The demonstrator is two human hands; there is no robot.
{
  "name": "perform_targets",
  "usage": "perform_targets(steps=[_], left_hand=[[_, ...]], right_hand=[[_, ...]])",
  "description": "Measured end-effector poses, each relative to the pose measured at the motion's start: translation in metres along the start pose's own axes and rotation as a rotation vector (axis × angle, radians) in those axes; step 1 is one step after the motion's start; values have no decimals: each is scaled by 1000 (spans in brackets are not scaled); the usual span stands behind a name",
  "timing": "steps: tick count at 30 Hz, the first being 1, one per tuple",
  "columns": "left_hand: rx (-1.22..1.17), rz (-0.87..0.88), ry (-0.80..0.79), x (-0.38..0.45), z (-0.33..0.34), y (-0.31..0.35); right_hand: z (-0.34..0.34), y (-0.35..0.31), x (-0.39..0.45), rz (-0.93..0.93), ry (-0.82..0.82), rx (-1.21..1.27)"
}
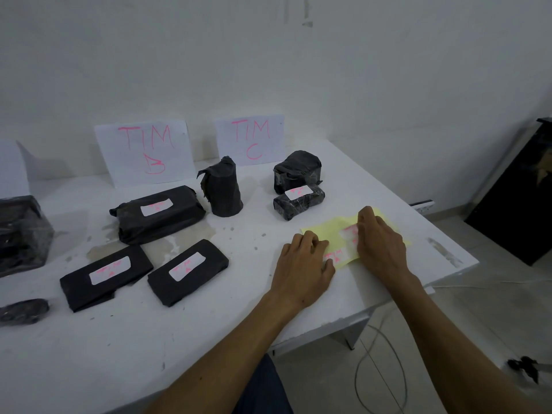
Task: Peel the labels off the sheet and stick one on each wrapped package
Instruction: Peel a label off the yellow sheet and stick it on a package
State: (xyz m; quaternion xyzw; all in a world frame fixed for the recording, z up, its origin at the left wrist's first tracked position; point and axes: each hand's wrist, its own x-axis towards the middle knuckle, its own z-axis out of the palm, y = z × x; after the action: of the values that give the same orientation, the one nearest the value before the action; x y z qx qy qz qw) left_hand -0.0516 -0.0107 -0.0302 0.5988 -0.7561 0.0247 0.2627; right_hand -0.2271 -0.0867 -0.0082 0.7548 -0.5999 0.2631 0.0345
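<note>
While your right hand [380, 243] presses flat on the yellow sheet [328, 227] at right of frame, let your left hand [303, 264] pinch only the label [339, 254] corner, peeling slowly.

White tabletop [209, 339], scuffed, stained near centre. On it: yellow label sheet [325, 227] at 3 o'clock; black wrapped packages, five labelled, from 9 to 1 o'clock; an upright unlabelled one [224, 188] at 12; two paper signs [146, 153] leaning at the far edge.
</note>
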Motion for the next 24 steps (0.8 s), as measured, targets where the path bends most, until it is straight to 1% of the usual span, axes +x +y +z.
perform_targets(steps=[15, 21, 24], left_hand=[[42, -20, 69, -5, 1, 2], [44, -42, 76, -9, -2, 3], [22, -38, 61, -11, -2, 3]], right_hand=[[-5, -6, 0, 2, -41, 16], [-21, -13, 1, 66, -46, 115], [-30, -14, 0, 76, -74, 152]])
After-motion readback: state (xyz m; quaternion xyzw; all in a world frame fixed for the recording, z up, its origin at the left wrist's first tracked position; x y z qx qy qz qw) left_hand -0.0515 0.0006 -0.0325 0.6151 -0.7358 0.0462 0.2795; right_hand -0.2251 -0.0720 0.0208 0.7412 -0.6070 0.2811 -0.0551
